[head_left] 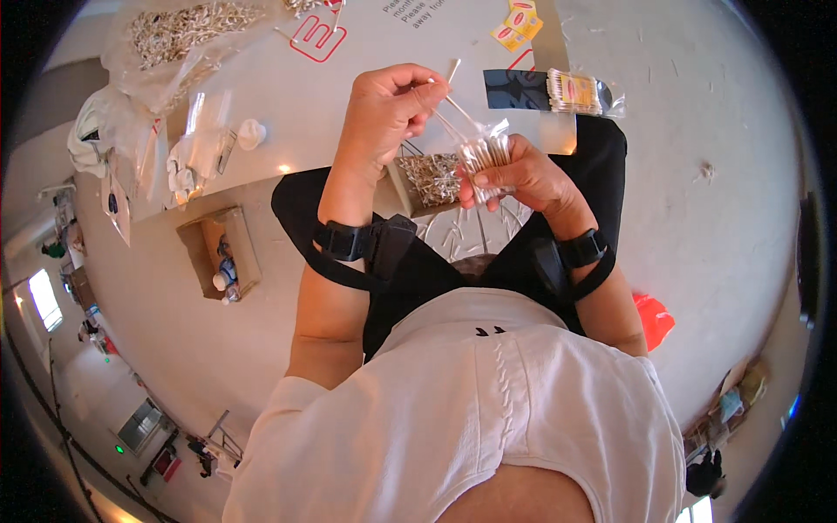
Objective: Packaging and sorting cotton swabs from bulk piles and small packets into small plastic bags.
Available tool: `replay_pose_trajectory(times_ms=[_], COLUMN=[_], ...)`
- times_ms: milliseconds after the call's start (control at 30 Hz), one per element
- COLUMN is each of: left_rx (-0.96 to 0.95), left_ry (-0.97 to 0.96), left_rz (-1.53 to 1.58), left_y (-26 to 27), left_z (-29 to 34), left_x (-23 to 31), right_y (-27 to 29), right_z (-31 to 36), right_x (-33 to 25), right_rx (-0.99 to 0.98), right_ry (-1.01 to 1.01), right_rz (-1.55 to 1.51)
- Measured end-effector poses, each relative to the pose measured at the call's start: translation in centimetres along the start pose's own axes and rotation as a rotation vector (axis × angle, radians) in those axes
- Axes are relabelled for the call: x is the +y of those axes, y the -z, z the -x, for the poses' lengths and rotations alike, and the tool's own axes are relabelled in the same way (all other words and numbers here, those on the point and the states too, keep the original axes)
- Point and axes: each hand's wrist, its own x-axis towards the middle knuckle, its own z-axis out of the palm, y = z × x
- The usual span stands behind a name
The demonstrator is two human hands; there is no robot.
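My left hand (384, 109) is raised over the table edge, its thumb and fingertips pinched round a few thin cotton swabs (452, 71). Their lower ends point toward the mouth of a clear bag packed with cotton swabs (485, 157). That bag is gripped upright by my right hand (527, 177), with the thumb across its front. Below the hands, an open cardboard box of loose cotton swabs (429, 181) sits between my knees, partly hidden by my left wrist. A filled pack of cotton swabs with a yellow label (575, 91) lies on a dark strip to the right.
A large clear bag of loose swabs (179, 35) lies at the table's far left, with empty clear bags (205, 131) nearer. Yellow label cards (517, 26) lie at the far right. An open cardboard box (196, 253) stands on the floor at left; a red bag (652, 321) lies at right.
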Motion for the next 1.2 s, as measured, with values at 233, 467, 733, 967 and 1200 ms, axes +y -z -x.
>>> replay_pose_trajectory(times_ms=[233, 467, 733, 967, 1200], left_rx=[0.141, 0.091, 0.046, 0.034, 0.271], left_ry=[0.012, 0.255, 0.358, 0.117, -0.478], left_rz=[0.319, -0.136, -0.716, -0.530, -0.864], left_y=[2.2, 7.8, 10.9, 6.5, 2.5], left_z=[-1.9, -4.9, -8.2, -3.8, 0.8], left_x=[-1.1, -2.4, -2.0, -0.5, -2.9], right_y=[0.6, 1.2, 1.4, 1.8, 2.2], right_z=[-0.4, -0.5, -1.5, -1.1, -1.2], right_x=[0.4, 0.2, -0.4, -0.1, 0.4], right_rx=[0.039, 0.078, 0.078, 0.107, 0.151], right_ry=[0.014, 0.029, 0.050, 0.082, 0.175], right_rz=[0.012, -0.035, -0.033, -0.053, -0.060])
